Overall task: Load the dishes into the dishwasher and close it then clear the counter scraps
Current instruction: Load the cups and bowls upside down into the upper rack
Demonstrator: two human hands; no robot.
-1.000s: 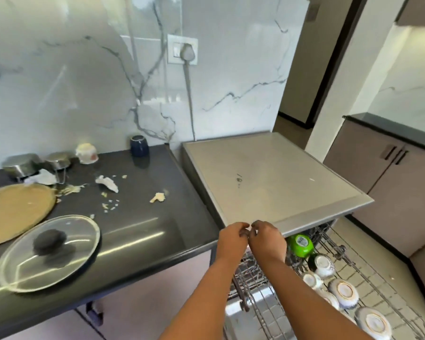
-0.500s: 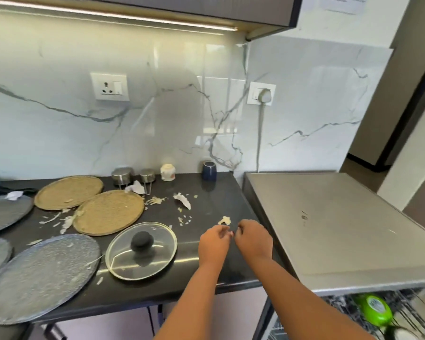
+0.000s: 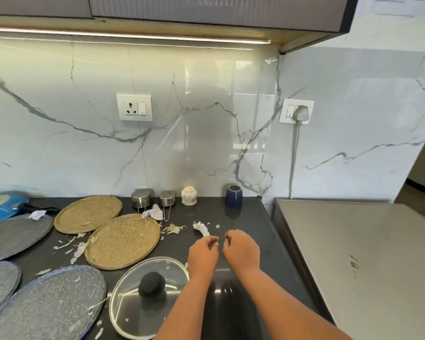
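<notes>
Over the dark counter (image 3: 250, 217) below a marble wall, the left hand (image 3: 203, 252) and right hand (image 3: 242, 250) hover close together, fingers curled; whether either pinches a scrap is unclear. Just beyond them lie a white scrap (image 3: 201, 228) and pale shreds (image 3: 173, 228); a glass lid (image 3: 145, 298) sits nearer left, the dishwasher top (image 3: 368, 253) right

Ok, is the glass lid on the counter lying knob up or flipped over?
Knob up. The glass lid lies flat on the counter, its black knob facing upward.
</notes>
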